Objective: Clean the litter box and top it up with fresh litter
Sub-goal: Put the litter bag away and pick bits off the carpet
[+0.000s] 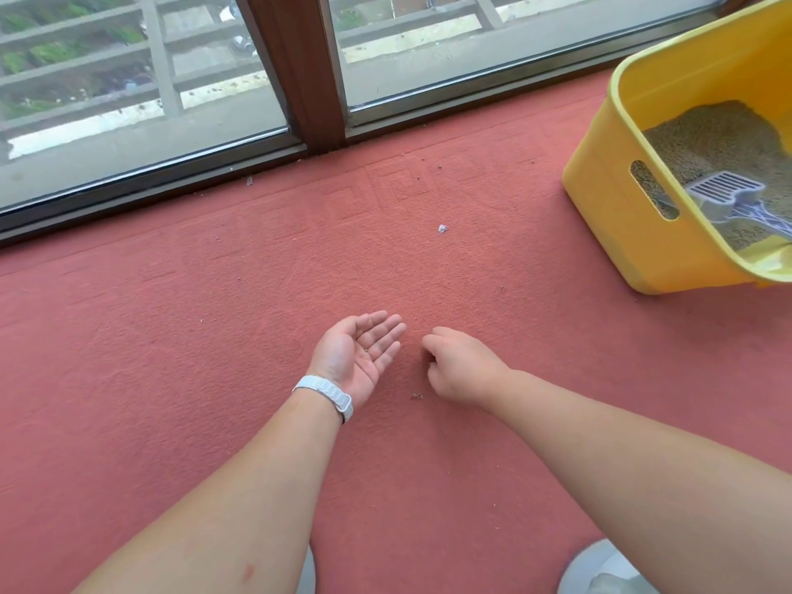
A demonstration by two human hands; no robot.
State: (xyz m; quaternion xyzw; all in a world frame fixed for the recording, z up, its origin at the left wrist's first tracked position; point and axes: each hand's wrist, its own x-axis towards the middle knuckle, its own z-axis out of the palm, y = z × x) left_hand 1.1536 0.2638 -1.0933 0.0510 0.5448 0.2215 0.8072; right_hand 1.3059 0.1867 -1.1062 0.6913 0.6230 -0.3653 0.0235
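Yellow rectangular plastic litter box (608, 216): smooth, slightly glossy. Grey-brown granular litter (720, 135): matt, coarse. Pale slotted plastic scoop (724, 190): smooth. Red embossed carpet floor (214, 336): matt, rough-textured. Brown window frame (300, 70): wood-look, smooth. Pale wristband (330, 394): matt.

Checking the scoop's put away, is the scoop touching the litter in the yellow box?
Touching: the head view shows the scoop lying on the litter.

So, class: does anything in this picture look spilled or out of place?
Yes. Loose litter bits lie scattered on the red carpet, away from the yellow litter box. A pale scrap lies there too. The scoop lies on the litter inside the box.
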